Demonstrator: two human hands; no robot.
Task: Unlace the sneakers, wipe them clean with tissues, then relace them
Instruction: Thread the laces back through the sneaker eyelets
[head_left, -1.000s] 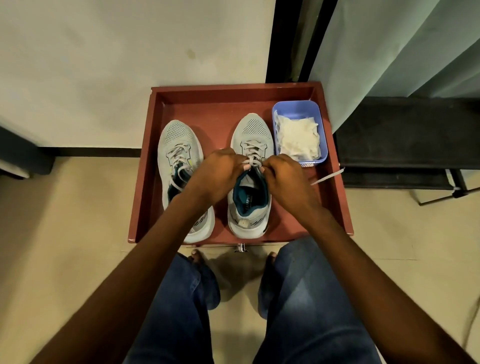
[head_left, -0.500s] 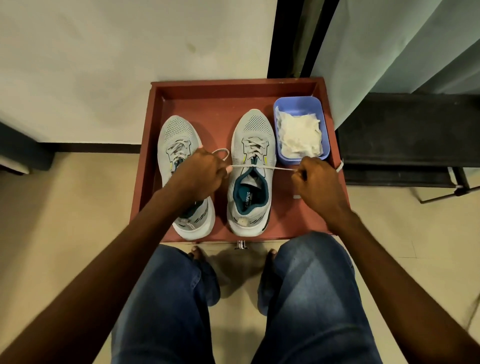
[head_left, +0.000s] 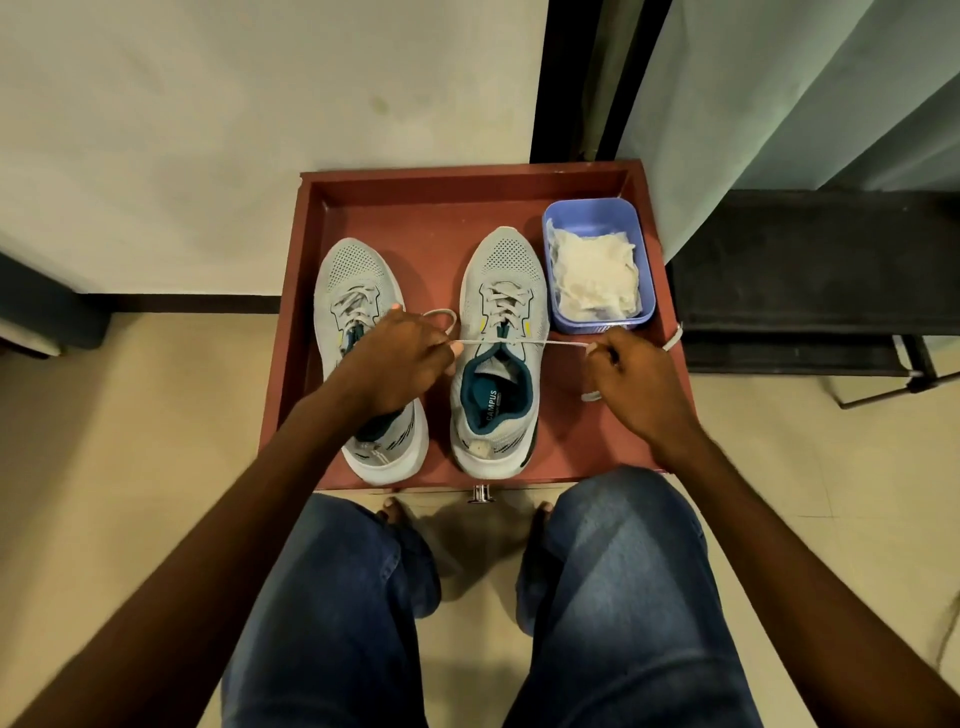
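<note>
- Left hand (head_left: 400, 358) pinches one end of the lace (head_left: 519, 343); right hand (head_left: 636, 374) grips the other end. The hands were together over the tongue a second ago, now well apart.
- Lace is now stretched taut in a straight line across the collar of the right-side sneaker (head_left: 498, 358). Bow looks undone; crossings further toward the toe still threaded.
- Left-side sneaker (head_left: 358, 312) still fully laced, partly under the left forearm.
- Tissues (head_left: 597, 278) sit untouched in the blue tub (head_left: 639, 228), far right corner of the red tray (head_left: 415, 182), just beside the sneaker being worked.
- Read: knot is released, unlacing has only started. Wiping and relacing are still to do.
</note>
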